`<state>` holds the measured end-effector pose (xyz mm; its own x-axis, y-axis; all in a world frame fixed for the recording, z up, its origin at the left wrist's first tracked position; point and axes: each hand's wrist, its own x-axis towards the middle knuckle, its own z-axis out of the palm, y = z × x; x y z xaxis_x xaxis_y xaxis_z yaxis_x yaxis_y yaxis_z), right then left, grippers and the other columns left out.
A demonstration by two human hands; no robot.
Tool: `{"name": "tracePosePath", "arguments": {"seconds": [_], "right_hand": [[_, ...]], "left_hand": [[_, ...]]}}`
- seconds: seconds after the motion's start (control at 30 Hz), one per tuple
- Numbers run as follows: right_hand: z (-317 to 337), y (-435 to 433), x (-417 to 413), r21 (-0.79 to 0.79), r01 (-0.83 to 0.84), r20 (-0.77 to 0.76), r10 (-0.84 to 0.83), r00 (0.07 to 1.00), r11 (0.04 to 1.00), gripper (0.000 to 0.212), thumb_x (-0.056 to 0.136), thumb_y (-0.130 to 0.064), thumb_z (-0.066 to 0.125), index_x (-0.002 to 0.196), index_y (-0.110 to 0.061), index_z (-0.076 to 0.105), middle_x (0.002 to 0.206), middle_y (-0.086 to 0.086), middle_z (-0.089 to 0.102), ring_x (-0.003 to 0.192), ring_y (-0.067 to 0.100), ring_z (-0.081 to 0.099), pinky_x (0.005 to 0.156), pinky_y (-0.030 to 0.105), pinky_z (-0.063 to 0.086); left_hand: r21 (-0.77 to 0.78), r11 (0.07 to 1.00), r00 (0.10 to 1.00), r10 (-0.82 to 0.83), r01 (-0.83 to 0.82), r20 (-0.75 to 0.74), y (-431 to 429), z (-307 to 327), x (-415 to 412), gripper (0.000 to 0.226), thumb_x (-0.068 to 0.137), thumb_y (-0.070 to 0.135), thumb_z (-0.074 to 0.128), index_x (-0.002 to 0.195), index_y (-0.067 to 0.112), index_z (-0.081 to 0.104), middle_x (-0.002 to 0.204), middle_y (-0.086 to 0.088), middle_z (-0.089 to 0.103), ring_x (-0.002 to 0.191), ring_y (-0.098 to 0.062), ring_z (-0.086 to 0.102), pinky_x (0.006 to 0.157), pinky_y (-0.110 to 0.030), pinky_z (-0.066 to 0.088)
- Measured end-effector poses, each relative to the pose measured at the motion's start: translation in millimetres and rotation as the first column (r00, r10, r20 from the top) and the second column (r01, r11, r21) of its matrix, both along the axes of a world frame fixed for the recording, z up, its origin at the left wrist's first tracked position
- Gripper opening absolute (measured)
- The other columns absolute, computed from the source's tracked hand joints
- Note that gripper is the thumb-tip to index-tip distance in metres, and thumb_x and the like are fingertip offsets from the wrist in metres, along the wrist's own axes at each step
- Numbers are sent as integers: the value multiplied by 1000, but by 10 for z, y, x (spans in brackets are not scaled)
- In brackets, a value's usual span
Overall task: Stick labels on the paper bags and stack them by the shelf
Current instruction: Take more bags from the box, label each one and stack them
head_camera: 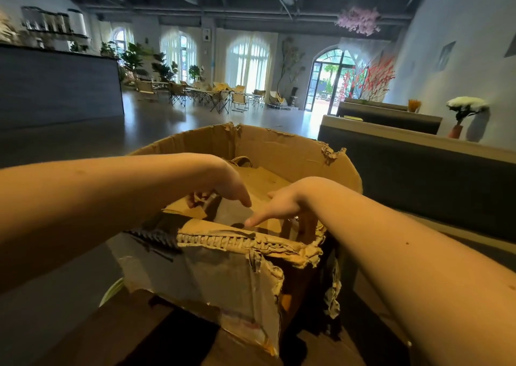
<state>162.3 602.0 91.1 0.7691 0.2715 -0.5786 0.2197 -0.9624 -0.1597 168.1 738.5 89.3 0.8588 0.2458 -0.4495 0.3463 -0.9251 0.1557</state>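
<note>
A torn open cardboard box (293, 153) stands in front of me. Flat brown paper bags (265, 180) lie stacked inside it, with a twisted handle (241, 160) showing at the far end. My left hand (227, 185) reaches into the box from the left. Its fingers curl around the near left edge of the bags and its thumb points down onto them. My right hand (284, 207) reaches in from the right. Its thumb lies across the top bag, and its fingers dip down beside the stack, their tips hidden behind the box's near wall.
The box rests on a dark surface (156, 337). A dark bench back with a pale top (418, 142) runs along the right, carrying a potted white flower (466, 108). A dark counter (55, 86) stands at the left, and folding chairs and tables (212, 94) stand far across the floor.
</note>
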Motion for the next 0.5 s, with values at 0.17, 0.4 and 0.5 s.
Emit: {"name": "tracePosePath", "arguments": {"seconds": [0.17, 0.4, 0.5], "right_hand": [[6, 0, -35, -15, 10, 73, -9, 997, 1000, 73, 102, -48, 46, 158, -12, 16, 163, 15, 20, 146, 37, 27, 113, 44, 31], [10, -103, 10, 18, 98, 79, -99, 992, 995, 46, 108, 3, 23, 154, -1, 22, 163, 14, 22, 149, 26, 22, 110, 30, 24], [-23, -101, 4, 108, 96, 148, -112, 983, 989, 43, 109, -17, 33, 146, 2, 39, 153, 19, 40, 140, 33, 40, 104, 37, 37]], "left_hand": [[-33, 998, 997, -59, 57, -59, -123, -252, 110, 57, 107, 44, 43, 149, 6, 38, 123, -16, 56, 109, -31, 57, 89, -35, 48], [-131, 991, 972, 53, -23, 230, -25, -237, 123, 67, 93, 54, 64, 139, 7, 54, 130, -15, 60, 112, -29, 62, 97, -38, 53], [-214, 977, 951, 77, -12, 298, -75, -105, 98, 66, 91, 54, 68, 135, 7, 56, 120, -11, 62, 103, -26, 62, 94, -37, 52]]}}
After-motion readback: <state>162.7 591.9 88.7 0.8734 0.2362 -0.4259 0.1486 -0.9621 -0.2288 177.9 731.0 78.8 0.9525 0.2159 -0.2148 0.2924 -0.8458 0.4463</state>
